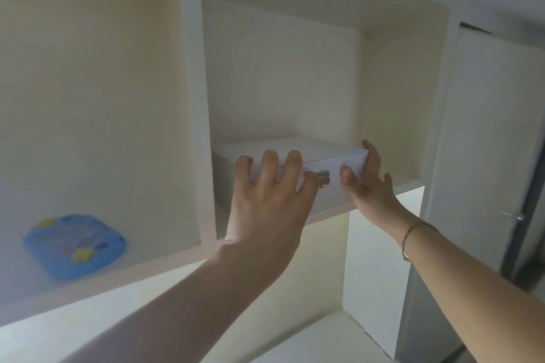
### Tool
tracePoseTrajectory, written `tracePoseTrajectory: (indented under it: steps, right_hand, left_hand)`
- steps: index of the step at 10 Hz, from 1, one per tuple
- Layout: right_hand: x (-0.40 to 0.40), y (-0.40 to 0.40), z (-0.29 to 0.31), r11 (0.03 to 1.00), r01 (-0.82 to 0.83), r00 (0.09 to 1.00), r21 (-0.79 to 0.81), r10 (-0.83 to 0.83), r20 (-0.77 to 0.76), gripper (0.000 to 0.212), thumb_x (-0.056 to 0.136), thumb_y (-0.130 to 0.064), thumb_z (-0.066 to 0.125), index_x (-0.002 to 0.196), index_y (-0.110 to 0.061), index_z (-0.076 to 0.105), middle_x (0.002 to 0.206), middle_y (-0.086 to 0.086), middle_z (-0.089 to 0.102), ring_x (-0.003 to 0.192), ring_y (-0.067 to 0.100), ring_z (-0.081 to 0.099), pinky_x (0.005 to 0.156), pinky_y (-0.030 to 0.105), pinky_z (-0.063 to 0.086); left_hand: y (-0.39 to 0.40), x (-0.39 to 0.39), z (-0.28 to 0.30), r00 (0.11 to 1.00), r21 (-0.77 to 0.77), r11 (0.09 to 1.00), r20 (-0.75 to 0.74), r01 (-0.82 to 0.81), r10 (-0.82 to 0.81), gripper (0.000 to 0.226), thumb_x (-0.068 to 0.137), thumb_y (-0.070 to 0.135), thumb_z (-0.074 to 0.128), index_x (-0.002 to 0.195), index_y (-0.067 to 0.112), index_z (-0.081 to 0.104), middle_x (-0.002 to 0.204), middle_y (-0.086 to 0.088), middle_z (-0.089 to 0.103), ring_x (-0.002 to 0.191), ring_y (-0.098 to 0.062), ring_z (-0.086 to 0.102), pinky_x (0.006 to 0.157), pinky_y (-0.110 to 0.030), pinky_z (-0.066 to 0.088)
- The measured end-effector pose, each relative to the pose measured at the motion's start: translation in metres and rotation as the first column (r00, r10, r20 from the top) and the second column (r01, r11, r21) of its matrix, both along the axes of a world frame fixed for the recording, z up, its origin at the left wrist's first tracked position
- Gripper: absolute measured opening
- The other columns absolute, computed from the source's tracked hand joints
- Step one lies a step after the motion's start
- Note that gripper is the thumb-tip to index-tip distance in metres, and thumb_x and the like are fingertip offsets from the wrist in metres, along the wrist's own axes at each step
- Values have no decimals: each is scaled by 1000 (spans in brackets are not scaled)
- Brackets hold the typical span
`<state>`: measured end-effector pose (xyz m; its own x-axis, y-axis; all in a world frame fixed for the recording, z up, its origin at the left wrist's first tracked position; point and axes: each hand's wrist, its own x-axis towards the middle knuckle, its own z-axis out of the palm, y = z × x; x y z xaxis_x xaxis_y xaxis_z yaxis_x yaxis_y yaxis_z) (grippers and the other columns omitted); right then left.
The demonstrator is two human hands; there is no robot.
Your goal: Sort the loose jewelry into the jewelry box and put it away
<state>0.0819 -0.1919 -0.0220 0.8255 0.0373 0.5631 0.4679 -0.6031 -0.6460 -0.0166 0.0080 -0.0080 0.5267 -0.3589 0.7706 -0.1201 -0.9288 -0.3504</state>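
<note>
A closed white jewelry box (295,147) with a small metal latch (323,179) on its front sits in a cubby of a white shelf unit (410,183), its front sticking out past the shelf edge. My left hand (265,200) lies flat against the box's front left, its spread fingertips reaching over the top edge and its thumb beside the latch. At the front right corner is my right hand (368,186), its thumb pressed on the front face and its straight fingers lying along the right side. No loose jewelry is in view.
A blue toy-like case (75,244) with yellow details lies in the wider cubby to the left. A vertical divider (194,97) separates the two cubbies. A white door with a metal handle (514,215) stands at the right. More shelf openings lie below.
</note>
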Motion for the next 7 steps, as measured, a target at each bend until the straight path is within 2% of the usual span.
tracePoseTrajectory:
  steps: [1,2,3,4,5,6,7]
  right_hand:
    - [4,11,1,998,-59,997,-13,58,-48,89,66,-82,38,140,-44,4,113,-40,40,126,11,44,118,49,10]
    - [6,18,5,994,-42,997,98,47,-54,74,57,-78,66,115,-64,22,113,-19,57,114,23,53,95,48,47]
    - [1,26,5,990,-10,998,140,18,-53,78,57,-72,70,120,-54,28,110,-20,59,107,19,59,88,44,52]
    - [-7,34,1,997,75,997,29,-74,-29,95,59,-84,52,136,-37,24,119,-20,55,118,23,54,104,51,36]
    - [-16,35,-5,991,111,992,-74,-115,-54,97,69,-78,50,145,-27,19,126,-13,56,124,20,51,110,53,26]
    - [-54,20,-1,976,216,969,-41,-209,135,80,76,-59,67,142,-22,39,137,-6,53,128,16,47,111,28,30]
    - [-119,1,29,954,50,895,297,-175,410,48,74,-60,69,111,-30,67,116,-14,67,112,5,60,101,21,41]
  left_hand:
    - [6,2,0,998,-5,998,-12,-62,62,73,50,26,87,115,20,55,126,-12,54,109,-40,51,95,-57,32]
    - [14,5,-1,996,-34,995,-23,-92,91,77,45,16,86,116,16,58,126,-16,54,112,-41,50,105,-62,30]
    - [20,9,0,993,-39,993,-41,-110,108,81,45,17,87,120,17,55,130,-16,50,116,-40,47,111,-57,20]
    - [19,7,0,990,-34,991,-55,-129,127,79,51,14,79,124,18,49,134,-16,43,121,-39,41,113,-56,12]
    - [17,5,-4,995,-70,994,-47,-89,86,76,55,11,75,126,17,48,136,-17,42,128,-40,39,115,-57,10]
    - [17,-1,-18,999,-195,980,-16,42,-46,67,65,14,77,128,17,53,144,-15,41,137,-40,33,116,-59,14]
    - [10,-21,-48,966,-291,921,54,258,-254,48,73,23,74,120,18,62,147,-11,41,139,-40,32,111,-67,20]
